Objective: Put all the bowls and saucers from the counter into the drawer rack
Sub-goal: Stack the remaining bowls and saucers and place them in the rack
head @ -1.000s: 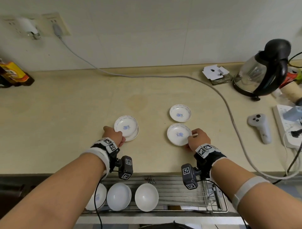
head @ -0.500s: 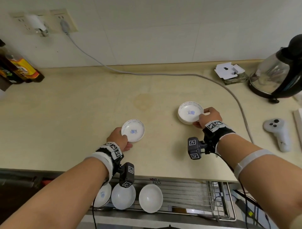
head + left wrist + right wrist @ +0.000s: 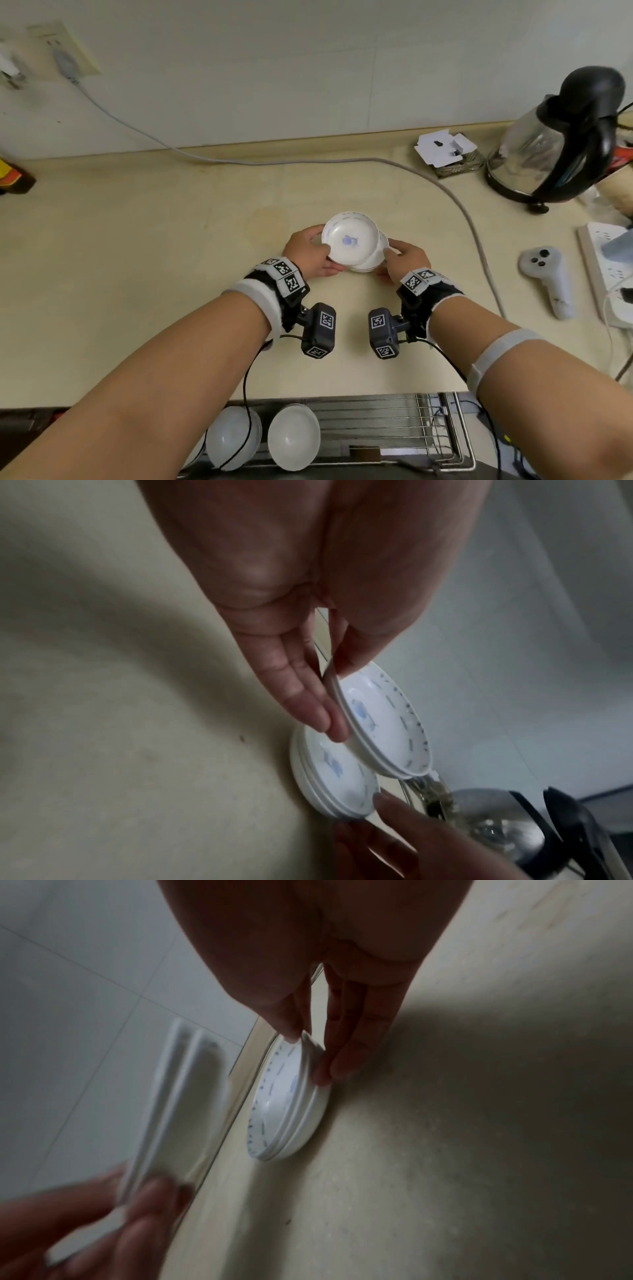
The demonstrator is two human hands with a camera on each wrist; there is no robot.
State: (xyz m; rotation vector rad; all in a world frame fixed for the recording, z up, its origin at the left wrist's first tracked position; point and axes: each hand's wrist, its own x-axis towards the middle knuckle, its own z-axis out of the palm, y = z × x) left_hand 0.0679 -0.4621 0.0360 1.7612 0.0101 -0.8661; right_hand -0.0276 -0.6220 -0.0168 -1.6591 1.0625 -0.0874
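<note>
Small white saucers with blue motifs sit in two stacks at mid-counter. My left hand pinches the upper pair of saucers, tilted and raised, overlapping the lower pair of saucers that rests on the counter. In the left wrist view my left hand has its thumb on the raised pair and its fingers underneath, above the lower pair. My right hand pinches the lower pair's rim; the right wrist view shows that hand on the stack.
The wire drawer rack is open below the counter edge, with white bowls standing at its left. To the right lie a grey cable, a glass kettle, a white controller and a power strip.
My right hand stacked its saucer on the farther one and brought the pair left. My left hand lifted its pair and carried it right, over the right hand's pair.
</note>
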